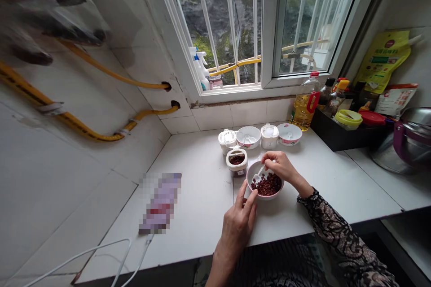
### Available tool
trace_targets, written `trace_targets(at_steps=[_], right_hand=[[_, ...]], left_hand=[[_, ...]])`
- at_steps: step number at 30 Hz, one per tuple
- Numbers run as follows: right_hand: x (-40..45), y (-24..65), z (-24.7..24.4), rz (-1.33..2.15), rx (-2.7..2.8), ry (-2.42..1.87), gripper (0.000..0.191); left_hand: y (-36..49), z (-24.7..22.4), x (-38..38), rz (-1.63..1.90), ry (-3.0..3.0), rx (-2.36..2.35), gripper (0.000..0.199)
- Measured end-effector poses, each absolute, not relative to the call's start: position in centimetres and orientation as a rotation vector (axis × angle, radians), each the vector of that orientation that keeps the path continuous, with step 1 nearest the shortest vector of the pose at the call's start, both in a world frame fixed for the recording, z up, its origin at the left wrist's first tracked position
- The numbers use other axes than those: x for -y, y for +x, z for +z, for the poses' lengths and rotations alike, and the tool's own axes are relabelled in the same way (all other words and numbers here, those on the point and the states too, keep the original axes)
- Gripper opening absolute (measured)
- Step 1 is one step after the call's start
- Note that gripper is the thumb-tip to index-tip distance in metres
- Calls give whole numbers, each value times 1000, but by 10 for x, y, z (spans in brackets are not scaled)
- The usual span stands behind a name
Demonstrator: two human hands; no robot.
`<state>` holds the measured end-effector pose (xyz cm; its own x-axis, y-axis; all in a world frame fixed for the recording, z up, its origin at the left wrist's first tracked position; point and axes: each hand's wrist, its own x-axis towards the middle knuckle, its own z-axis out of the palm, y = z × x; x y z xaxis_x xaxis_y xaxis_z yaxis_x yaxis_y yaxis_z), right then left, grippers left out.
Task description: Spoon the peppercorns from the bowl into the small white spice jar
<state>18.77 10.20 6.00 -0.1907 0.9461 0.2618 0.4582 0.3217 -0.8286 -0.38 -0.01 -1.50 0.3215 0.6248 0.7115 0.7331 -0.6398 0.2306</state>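
My right hand (281, 168) is closed on the handle of a small white plastic spoon (258, 174). The spoon's bowl end dips into dark red dried peppercorn-like grains (267, 184), which lie in a white bowl with a pink rim (249, 177). Against the bowl's left and near side rest the fingertips of my left hand (237, 224), its fingers stretched out and apart. Just left of the bowl stands a small seasoning jar (237, 172) with similar dark grains inside and a pale rim.
Behind are two more white seasoning jars (269, 138) (224, 143) and two patterned bowls (251, 143) (290, 138). An oil bottle (305, 105) and a black condiment box (332, 132) stand right, near a metal pot (400, 148). A blurred purple object (161, 204) with a white cable lies left.
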Motion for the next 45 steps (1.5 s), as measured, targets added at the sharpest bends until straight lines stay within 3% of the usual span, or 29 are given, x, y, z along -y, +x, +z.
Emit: trace_targets(at_steps=[5,15,20,28,36,45], right_hand=[[-109,193,62,1019,1485,-1217,16],[-114,194,62,1138,1327,-1177,12],[-109,180,63,923,1382,-1062,18],[-98,162,62,107,1992,-882,21],[-100,190,69,128,1895,-1008,17],[-100,185,56,168,2214,-1086,19]], left_hand=[[-3,-15,0,-1226,-2439,1259,33],[-2,-14,-1,-1251,-2472,1263,35],[-2,-14,-1,-1250,-2473,1268,36],[-4,-20,-2,-1239,-2468,1285,36],[-4,-14,0,-1229,-2484,1278,36],[-5,-17,1,-1211,-2467,1297,42]])
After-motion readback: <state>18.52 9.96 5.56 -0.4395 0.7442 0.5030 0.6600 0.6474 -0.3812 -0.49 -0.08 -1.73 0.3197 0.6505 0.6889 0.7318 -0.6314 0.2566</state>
